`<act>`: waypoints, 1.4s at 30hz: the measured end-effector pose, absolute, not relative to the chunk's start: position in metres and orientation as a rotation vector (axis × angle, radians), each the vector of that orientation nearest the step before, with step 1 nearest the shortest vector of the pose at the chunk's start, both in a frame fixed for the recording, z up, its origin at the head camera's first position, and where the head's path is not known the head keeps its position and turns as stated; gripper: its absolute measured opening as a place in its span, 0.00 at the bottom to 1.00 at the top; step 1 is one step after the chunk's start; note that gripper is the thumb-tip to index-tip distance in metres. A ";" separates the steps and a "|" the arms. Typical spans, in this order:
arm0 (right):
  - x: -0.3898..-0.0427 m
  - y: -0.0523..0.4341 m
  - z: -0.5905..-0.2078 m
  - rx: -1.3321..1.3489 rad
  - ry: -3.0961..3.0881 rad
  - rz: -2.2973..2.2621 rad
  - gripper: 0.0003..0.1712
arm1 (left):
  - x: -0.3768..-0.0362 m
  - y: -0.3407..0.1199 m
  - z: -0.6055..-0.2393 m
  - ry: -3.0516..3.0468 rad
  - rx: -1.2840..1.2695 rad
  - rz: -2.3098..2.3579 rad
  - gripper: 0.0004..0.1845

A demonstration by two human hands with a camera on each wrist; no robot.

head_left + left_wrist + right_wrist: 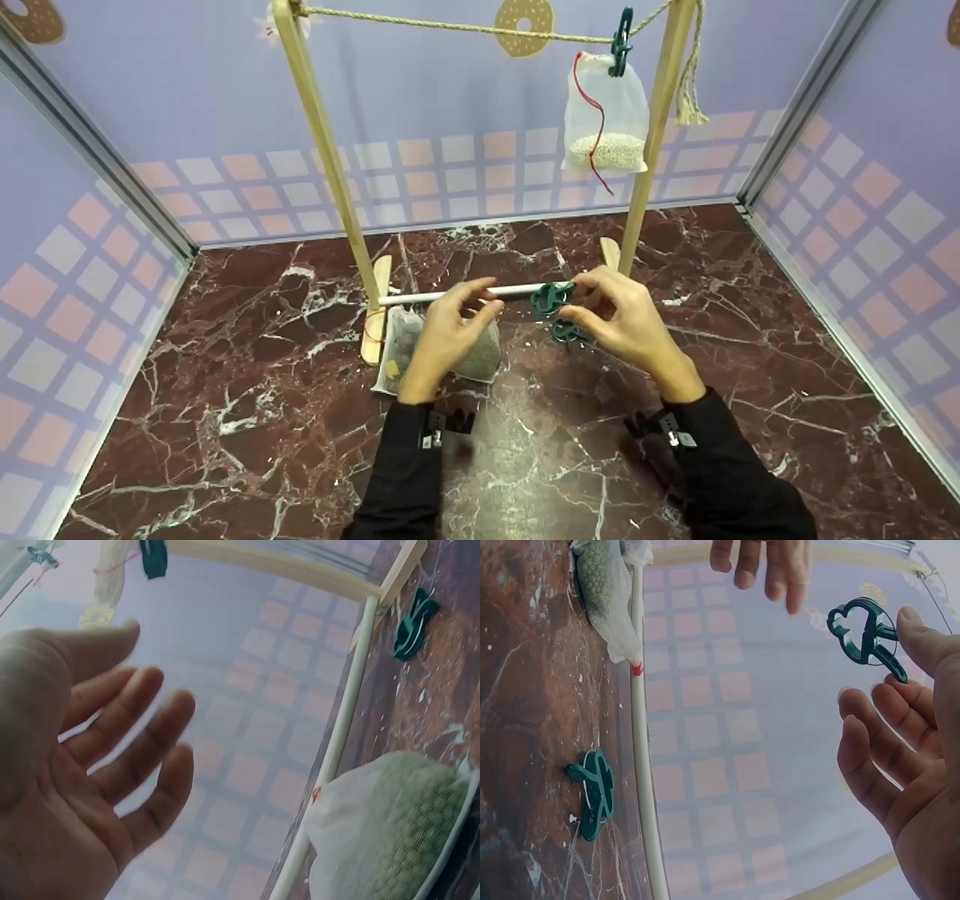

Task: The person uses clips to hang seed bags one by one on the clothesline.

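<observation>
My right hand [626, 319] pinches a dark green spring clip [862, 634] by its handles, between thumb and fingers, above the white rod [409, 298]. A second green clip [596, 795] lies on the marbled surface below. My left hand [450, 326] hovers over two mesh bags, its fingers loosely bent and holding nothing. One bag [391, 375] shows at its left; the other bag [484, 358], with greenish grains, is partly hidden behind the hand. From the rope [420, 24] hangs a white mesh bag [607, 105] of pale beads, gripped by another green clip [621, 43].
A wooden post [322, 142] at left and a wooden post [656, 135] at right hold up the rope, each on a wooden foot. A loose rope end [690, 90] dangles at the right. Patterned panels enclose the dark red marbled table [247, 390].
</observation>
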State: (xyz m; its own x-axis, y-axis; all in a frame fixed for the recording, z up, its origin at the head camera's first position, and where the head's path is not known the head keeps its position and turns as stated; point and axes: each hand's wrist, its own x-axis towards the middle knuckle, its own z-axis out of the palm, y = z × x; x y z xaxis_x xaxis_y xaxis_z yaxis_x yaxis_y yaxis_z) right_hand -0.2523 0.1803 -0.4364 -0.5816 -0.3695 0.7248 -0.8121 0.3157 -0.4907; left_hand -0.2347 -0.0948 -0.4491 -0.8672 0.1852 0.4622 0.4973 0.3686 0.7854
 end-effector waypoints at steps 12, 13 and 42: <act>-0.253 0.181 -0.436 1.045 -2.072 1.180 0.17 | -0.237 -0.108 -0.463 -2.567 -0.213 -1.167 0.19; -0.253 0.181 -0.436 1.046 -2.067 1.178 0.17 | -0.237 -0.109 -0.465 -2.591 -0.202 -1.139 0.19; -0.256 0.181 -0.437 1.087 -2.051 1.115 0.09 | -0.238 -0.109 -0.481 -2.804 -0.122 -1.026 0.21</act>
State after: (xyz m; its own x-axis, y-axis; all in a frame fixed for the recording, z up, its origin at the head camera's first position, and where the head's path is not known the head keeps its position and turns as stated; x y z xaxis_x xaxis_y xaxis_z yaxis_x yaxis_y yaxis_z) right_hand -0.2560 0.1806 -0.4368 -0.5154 -0.3874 0.7643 -0.8522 0.3258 -0.4095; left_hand -0.2384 -0.1091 -0.4805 -0.9850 0.0236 0.1708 0.1283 0.7624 0.6342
